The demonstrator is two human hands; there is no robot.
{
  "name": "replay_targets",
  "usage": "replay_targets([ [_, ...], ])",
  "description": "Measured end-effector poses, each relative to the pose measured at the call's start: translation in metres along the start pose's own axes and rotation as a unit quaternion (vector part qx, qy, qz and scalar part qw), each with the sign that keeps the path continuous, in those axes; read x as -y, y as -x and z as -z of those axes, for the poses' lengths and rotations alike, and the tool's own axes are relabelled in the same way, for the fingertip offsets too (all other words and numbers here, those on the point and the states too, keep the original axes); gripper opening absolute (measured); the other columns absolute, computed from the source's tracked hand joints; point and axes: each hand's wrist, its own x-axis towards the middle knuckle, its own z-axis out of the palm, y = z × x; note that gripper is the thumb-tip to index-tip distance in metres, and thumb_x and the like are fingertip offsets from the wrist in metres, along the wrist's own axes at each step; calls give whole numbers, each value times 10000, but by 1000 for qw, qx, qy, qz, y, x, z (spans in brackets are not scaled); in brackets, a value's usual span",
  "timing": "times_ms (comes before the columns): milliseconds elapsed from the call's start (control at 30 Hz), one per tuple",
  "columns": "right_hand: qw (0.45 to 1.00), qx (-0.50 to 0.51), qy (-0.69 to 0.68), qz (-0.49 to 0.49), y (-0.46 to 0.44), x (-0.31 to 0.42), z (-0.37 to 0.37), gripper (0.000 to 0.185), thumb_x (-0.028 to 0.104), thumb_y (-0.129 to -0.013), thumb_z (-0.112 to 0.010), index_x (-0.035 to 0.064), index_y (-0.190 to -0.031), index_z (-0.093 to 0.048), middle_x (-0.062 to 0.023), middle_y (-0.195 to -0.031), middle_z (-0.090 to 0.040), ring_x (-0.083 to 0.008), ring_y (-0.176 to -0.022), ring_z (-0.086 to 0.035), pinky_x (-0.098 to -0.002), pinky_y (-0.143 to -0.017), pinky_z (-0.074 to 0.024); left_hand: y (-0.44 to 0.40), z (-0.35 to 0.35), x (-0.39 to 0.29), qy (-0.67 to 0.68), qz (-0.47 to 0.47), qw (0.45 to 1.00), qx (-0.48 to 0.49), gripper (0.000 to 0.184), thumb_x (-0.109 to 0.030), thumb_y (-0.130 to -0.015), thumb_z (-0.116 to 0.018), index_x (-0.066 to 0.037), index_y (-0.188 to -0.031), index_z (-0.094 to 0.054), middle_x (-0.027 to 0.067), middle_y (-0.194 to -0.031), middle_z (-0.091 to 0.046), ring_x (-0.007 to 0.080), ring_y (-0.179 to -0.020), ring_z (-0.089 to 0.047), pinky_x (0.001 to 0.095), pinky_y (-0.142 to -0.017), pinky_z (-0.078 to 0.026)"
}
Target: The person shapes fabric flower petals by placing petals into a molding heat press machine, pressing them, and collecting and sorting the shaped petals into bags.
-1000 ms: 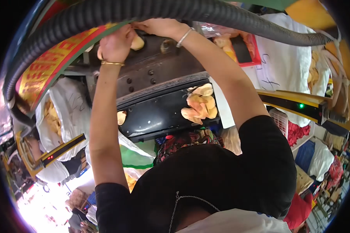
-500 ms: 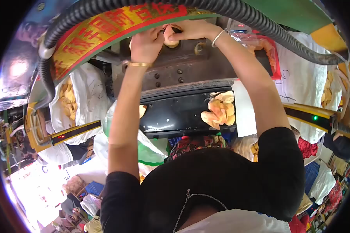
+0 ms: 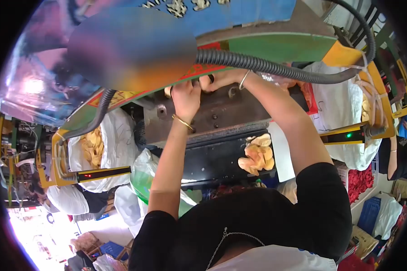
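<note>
My left hand (image 3: 186,98) is over the dark metal bed (image 3: 221,108) of a machine, fingers curled and partly hidden by the green front edge (image 3: 276,47). Close to its right, my right hand (image 3: 221,81) bends its fingers near the same edge; what they hold, if anything, I cannot make out. A small tan piece (image 3: 168,92) shows just left of my left hand. Nearer my body, several thin, rounded tan pieces (image 3: 257,156) lie heaped on the right end of a black tray (image 3: 212,158).
Yellow-framed bars with lights flank the work area, one at left (image 3: 104,175) and one at right (image 3: 343,137). White sacks stand on both sides; the left sack (image 3: 117,144) holds more tan pieces. A ribbed black hose (image 3: 276,72) crosses above my right hand.
The view has shifted, showing more of the machine's upper front. My hands have moved slightly apart, and the tan piece seen between them earlier no longer shows clearly there.
</note>
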Motion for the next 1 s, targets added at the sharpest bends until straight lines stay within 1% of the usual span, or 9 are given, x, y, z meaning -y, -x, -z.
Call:
replay_targets([
  [100,996,-11,-89,-27,-19,-37,-26,639,328,-677,-709,73,-1231,-518,-131,-985,-656,-266,-918,-628,-346,-827,-472,-17,-6,14,-66,102,971,205,239,-146,-825,-603,-30,-1031,-639,122,-895,-667,223,-928,-651,338,-742,-490],
  [233,989,-125,-76,-21,13,7,-16,553,371,-700,-720,75,-1148,-585,-137,-918,-676,-295,-875,-645,-361,-796,-492,-47,-15,-10,-181,115,926,311,260,-180,-835,-581,-57,-1060,-625,122,-907,-672,227,-850,-683,348,-698,-504],
  [300,984,-173,-47,-5,20,9,-12,530,391,-710,-723,78,-1122,-606,-143,-896,-682,-309,-857,-652,-368,-782,-501,-50,-7,-25,-30,271,899,344,240,-179,-835,-580,-47,-1031,-619,120,-895,-667,221,-702,-678,331,-637,-505],
  [367,940,-329,73,-61,28,-10,-30,334,299,-768,-678,105,-1039,-646,-93,-821,-670,-268,-758,-640,-359,-695,-488,-56,4,-27,44,360,867,341,230,-179,-835,-580,-42,-1017,-617,118,-888,-665,217,-629,-675,322,-606,-506],
  [467,902,-397,134,-100,29,-16,-62,236,251,-799,-652,130,-1000,-672,-72,-789,-666,-255,-715,-638,-362,-656,-490,-58,-3,-17,18,290,871,396,218,-177,-832,-587,-11,-975,-588,95,-835,-647,210,-478,-622,298,-526,-497],
  [633,902,-356,220,-104,29,-9,-39,209,244,-804,-641,166,-990,-695,-74,-785,-670,-277,-718,-646,-389,-664,-513,-61,-13,10,-9,283,834,474,219,-174,-823,-598,6,-942,-565,81,-786,-617,203,-487,-615,292,-524,-501],
  [767,914,-306,204,-171,34,-5,-33,238,242,-811,-632,156,-1028,-681,-87,-833,-672,-288,-762,-647,-402,-694,-512,-54,-18,6,37,269,863,426,221,-157,-809,-611,19,-934,-566,81,-764,-604,203,-504,-618,298,-500,-492],
  [867,913,-320,181,-177,36,0,-52,274,240,-822,-619,133,-1071,-655,-110,-900,-666,-302,-826,-638,-409,-737,-502,-63,-16,9,38,334,808,483,255,-203,-807,-608,5,-950,-572,99,-789,-619,204,-563,-634,319,-587,-502],
  [1000,905,-346,187,-160,40,-4,-41,313,233,-843,-591,93,-1122,-610,-150,-1006,-638,-331,-933,-609,-420,-812,-477,-52,-9,-5,25,209,909,359,300,-257,-817,-591,-19,-999,-577,98,-815,-629,204,-608,-637,335,-695,-493],
])
